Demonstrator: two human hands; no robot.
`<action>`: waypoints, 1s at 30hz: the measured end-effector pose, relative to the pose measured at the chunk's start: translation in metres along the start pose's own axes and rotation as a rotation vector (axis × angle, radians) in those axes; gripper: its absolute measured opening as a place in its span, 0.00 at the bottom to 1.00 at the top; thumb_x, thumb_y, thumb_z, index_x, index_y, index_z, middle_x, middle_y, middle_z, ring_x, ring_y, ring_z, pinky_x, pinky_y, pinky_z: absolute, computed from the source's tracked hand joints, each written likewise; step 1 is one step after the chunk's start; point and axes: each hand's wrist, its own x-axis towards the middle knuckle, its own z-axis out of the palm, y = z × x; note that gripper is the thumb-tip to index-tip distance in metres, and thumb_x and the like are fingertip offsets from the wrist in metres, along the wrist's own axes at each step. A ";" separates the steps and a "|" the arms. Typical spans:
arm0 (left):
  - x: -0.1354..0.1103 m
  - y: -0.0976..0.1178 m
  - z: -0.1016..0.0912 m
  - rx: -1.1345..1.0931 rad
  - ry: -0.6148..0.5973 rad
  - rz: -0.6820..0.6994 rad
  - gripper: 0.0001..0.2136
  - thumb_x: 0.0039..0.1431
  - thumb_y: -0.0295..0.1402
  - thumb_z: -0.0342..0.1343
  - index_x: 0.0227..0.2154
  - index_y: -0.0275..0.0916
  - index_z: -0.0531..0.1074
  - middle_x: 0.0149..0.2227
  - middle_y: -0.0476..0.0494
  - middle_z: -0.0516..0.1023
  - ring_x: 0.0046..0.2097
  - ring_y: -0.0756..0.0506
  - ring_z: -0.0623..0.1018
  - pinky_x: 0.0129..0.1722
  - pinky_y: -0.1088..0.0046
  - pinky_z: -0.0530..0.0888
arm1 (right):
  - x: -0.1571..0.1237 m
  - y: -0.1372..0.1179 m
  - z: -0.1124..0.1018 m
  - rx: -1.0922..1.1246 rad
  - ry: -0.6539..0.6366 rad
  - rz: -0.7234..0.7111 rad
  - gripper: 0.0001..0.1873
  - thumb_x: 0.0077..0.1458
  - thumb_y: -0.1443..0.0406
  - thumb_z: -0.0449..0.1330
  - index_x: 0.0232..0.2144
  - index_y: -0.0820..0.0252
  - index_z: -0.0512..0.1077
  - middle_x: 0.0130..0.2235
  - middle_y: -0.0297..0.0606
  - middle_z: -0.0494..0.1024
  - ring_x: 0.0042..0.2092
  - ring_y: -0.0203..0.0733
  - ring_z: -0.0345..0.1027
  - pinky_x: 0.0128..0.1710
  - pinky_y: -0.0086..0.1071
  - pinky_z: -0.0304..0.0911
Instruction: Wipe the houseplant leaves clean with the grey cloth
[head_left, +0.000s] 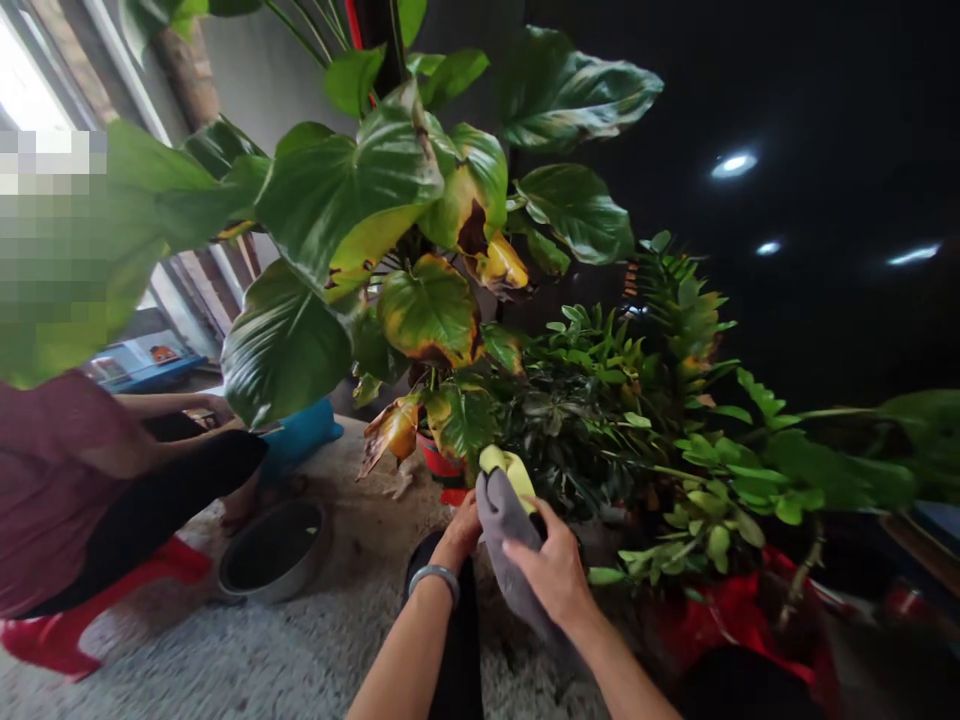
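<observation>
Grey cloth (504,515) w/ yellow-green part (520,476) at its top is b/w the hands, R hand (556,568) clamped on its side, L hand (459,532) close by other edge, grip unclear; prob. light, soft, floppy, not fragile, so best pinched mid-fold.

Matt cloth (501,515), glossy leaves (289,345), rough floor (285,660)

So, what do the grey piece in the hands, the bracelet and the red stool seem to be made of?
Grey piece: probably fabric, soft and matt; it bends in folds.
Bracelet: smooth and pale grey, stone or metal; the look leaves it open.
Red stool: likely moulded plastic, evenly coloured with a soft sheen.
</observation>
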 end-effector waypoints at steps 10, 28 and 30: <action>-0.088 0.002 0.019 -0.103 0.207 0.145 0.20 0.37 0.39 0.69 0.36 0.39 0.76 0.41 0.38 0.79 0.40 0.41 0.78 0.37 0.70 0.74 | -0.031 0.006 -0.040 -0.021 0.351 -0.199 0.21 0.41 0.61 0.61 0.42 0.57 0.74 0.41 0.44 0.80 0.44 0.54 0.73 0.45 0.44 0.67; -0.143 0.023 0.086 -0.589 0.181 -0.028 0.16 0.31 0.31 0.71 0.28 0.37 0.76 0.27 0.50 0.80 0.29 0.49 0.78 0.33 0.75 0.75 | -0.089 -0.011 -0.066 -0.088 0.036 -0.622 0.08 0.44 0.72 0.57 0.26 0.54 0.73 0.40 0.41 0.80 0.42 0.49 0.72 0.43 0.41 0.67; -0.140 0.023 0.085 -0.533 0.179 -0.031 0.16 0.34 0.33 0.70 0.31 0.37 0.76 0.29 0.47 0.81 0.33 0.45 0.80 0.36 0.72 0.77 | -0.086 0.002 -0.093 0.008 0.238 -0.434 0.03 0.45 0.67 0.60 0.23 0.54 0.73 0.34 0.39 0.80 0.36 0.46 0.73 0.36 0.37 0.67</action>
